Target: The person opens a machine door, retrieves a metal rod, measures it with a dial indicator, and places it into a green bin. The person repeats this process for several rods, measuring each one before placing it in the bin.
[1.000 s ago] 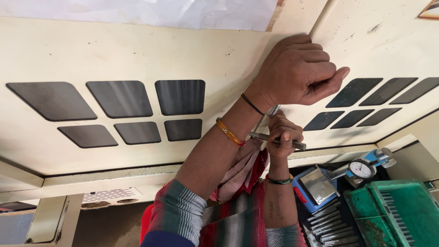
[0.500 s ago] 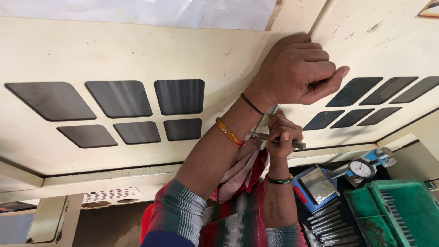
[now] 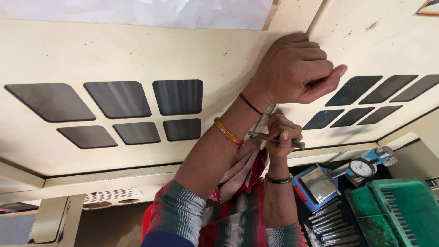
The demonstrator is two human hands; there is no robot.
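A slim metal rod (image 3: pixel 275 138) lies crosswise in the right hand (image 3: pixel 282 135), fingers pinched around it, just below the left hand (image 3: pixel 297 71) at 12 o'clock, which is curled into a loose fist pressed against the cream panel (image 3: pixel 114 50). At 4 o'clock sit a blue case (image 3: pixel 315 185) and a dial gauge (image 3: pixel 362 167); a green tray (image 3: pixel 402 210) lies at 5 o'clock. White paper (image 3: pixel 137 11) hangs at 11 o'clock.

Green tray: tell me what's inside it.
The green tray shows a bare, grimy green floor and a row of ridged slots along its right side. Nothing loose shows in it. Its far right and lower parts are cut off by the picture's edge.
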